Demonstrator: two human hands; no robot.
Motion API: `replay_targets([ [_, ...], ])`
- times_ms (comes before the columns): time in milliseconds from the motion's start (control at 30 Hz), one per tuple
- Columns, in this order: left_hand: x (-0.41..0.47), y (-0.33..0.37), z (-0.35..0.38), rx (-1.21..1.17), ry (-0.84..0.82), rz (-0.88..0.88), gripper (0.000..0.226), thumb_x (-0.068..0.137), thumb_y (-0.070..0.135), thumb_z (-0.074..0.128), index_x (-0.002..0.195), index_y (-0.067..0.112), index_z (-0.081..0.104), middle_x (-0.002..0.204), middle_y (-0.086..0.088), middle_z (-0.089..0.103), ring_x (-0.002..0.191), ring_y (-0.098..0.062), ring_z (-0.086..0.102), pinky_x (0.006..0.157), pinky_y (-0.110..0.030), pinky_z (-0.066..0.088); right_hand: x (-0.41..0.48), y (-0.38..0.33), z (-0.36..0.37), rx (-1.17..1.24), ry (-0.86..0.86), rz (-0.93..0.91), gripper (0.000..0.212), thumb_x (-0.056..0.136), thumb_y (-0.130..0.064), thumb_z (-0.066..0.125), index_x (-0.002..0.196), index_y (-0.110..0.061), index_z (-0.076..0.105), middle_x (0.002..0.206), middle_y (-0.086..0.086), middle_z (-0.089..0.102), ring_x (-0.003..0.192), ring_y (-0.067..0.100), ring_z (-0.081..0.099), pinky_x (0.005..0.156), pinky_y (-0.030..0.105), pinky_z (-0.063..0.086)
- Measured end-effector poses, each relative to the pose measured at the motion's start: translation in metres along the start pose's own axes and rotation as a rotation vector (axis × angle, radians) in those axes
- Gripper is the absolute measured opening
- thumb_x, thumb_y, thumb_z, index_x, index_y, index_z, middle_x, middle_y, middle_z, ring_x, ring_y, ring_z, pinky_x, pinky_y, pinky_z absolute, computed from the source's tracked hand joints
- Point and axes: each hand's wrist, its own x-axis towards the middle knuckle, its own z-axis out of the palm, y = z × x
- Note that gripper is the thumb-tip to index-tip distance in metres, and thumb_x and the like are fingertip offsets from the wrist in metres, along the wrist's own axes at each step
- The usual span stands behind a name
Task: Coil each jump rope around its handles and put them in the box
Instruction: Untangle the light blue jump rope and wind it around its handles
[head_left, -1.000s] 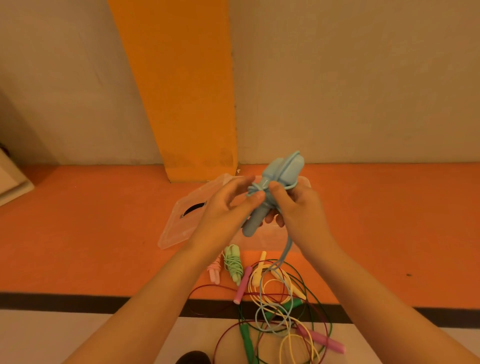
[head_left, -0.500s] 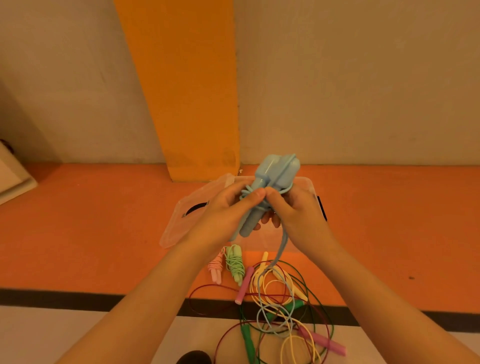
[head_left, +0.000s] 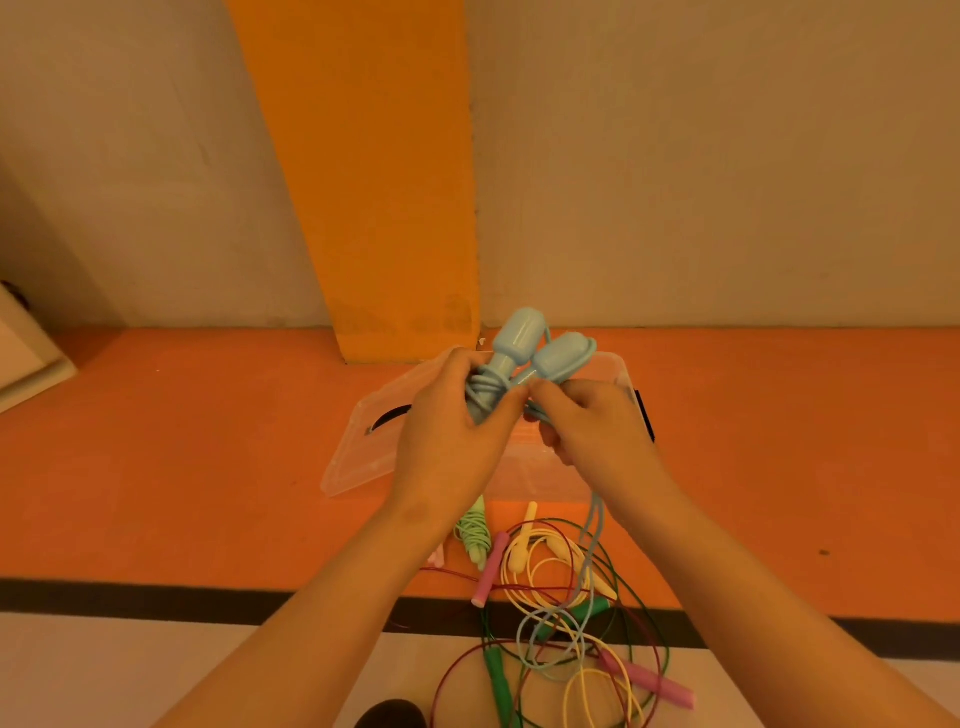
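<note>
Change: I see the blue handles (head_left: 540, 358) splayed at the heads; earlier they lay together.
Axis: 7-to-1 o'clock, heads far.
Grip: left hand (head_left: 452, 441) wraps the blue handles; right hand (head_left: 597, 431) pinches the cord (head_left: 595, 525).

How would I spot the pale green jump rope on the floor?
Below the orange pillar sits a clear plastic box. Just in front of its near edge lies the pale green jump rope. Unlike the loose ropes tangled to its right, its cord is wound tightly round its handles.
</note>
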Motion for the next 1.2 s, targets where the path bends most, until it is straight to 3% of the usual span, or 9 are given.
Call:
replay_targets([
  [67,0.001,0.002,0.000,0.073,-0.034,0.078,0.029,0.079,0.039,0.068,0.098,0.022,0.055,0.089,0.006,0.063,0.079,-0.015,0.061,0.064,-0.041,0.048,0.001,0.000,-0.001,0.274,-0.017,0.125,0.031,0.090,-0.012,0.055,0.060,-0.009,0.056,0.050,0.002,0.048,0.044,0.013,0.037,0.042,0.022,0.029],
  [133,0.000,0.004,0.001,0.053,-0.052,0.126,0.030,0.077,0.037,0.069,0.098,0.023,0.054,0.091,0.006,0.063,0.082,-0.015,0.061,0.066,-0.044,0.049,0.001,0.002,-0.002,0.342,-0.012,0.130,0.029,0.089,-0.003,0.055,0.060,-0.007,0.054,0.049,0.001,0.049,0.043,0.013,0.039,0.041,0.020,0.030],
  [400,-0.002,0.008,0.003,-0.059,-0.091,0.138,0.026,0.080,0.027,0.070,0.099,0.023,0.052,0.097,0.008,0.064,0.090,-0.010,0.062,0.075,-0.036,0.051,0.000,0.013,-0.004,0.311,0.078,0.004,0.020,0.092,-0.005,0.057,0.073,-0.003,0.057,0.049,-0.001,0.055,0.041,0.005,0.046,0.046,0.019,0.037],
  [600,0.000,0.011,0.002,-0.202,-0.157,0.079,0.019,0.086,0.013,0.062,0.093,0.029,0.053,0.102,0.007,0.064,0.091,0.001,0.061,0.078,-0.014,0.047,0.004,0.015,-0.008,0.345,0.215,-0.047,0.014,0.088,-0.005,0.063,0.075,-0.004,0.058,0.054,-0.002,0.060,0.043,0.007,0.050,0.044,0.019,0.038],
  [800,0.000,0.006,0.001,-0.311,-0.164,-0.025,0.029,0.075,0.023,0.073,0.097,0.022,0.054,0.105,0.002,0.069,0.099,-0.015,0.066,0.080,-0.030,0.050,0.005,0.015,-0.007,0.366,0.242,-0.098,0.018,0.086,-0.004,0.066,0.072,-0.008,0.056,0.051,-0.003,0.060,0.043,0.009,0.052,0.043,0.020,0.040],
  [900,0.003,0.006,-0.001,-0.376,-0.150,-0.132,0.056,0.064,0.026,0.085,0.112,0.022,0.056,0.110,0.004,0.068,0.098,-0.008,0.065,0.085,-0.032,0.050,0.005,0.013,-0.006,0.359,0.214,-0.138,0.019,0.086,-0.002,0.065,0.071,-0.010,0.057,0.056,-0.005,0.063,0.044,0.009,0.052,0.043,0.020,0.040],
  [967,0.002,0.008,-0.002,-0.386,-0.175,-0.162,0.056,0.065,0.026,0.078,0.118,0.020,0.058,0.115,0.002,0.066,0.099,-0.006,0.063,0.088,-0.032,0.050,0.004,0.010,-0.005,0.373,0.191,-0.160,0.016,0.087,-0.001,0.064,0.074,-0.008,0.059,0.063,-0.003,0.064,0.045,0.008,0.053,0.044,0.019,0.040],
  [1100,-0.005,0.011,-0.003,-0.434,-0.275,-0.208,0.054,0.073,0.028,0.079,0.121,0.023,0.054,0.118,-0.002,0.065,0.101,-0.015,0.066,0.075,-0.027,0.055,0.000,0.004,-0.002,0.438,0.125,-0.185,0.006,0.089,0.003,0.059,0.083,0.001,0.060,0.075,0.003,0.065,0.048,0.002,0.055,0.046,0.015,0.042],
  [1200,-0.002,0.010,-0.007,-0.479,-0.275,-0.241,0.054,0.077,0.017,0.079,0.124,0.021,0.051,0.115,-0.003,0.066,0.089,-0.025,0.071,0.070,-0.034,0.058,-0.003,0.003,-0.001,0.424,0.075,-0.216,0.015,0.091,0.005,0.054,0.082,-0.004,0.061,0.069,-0.010,0.066,0.052,0.001,0.055,0.049,0.015,0.043],
])
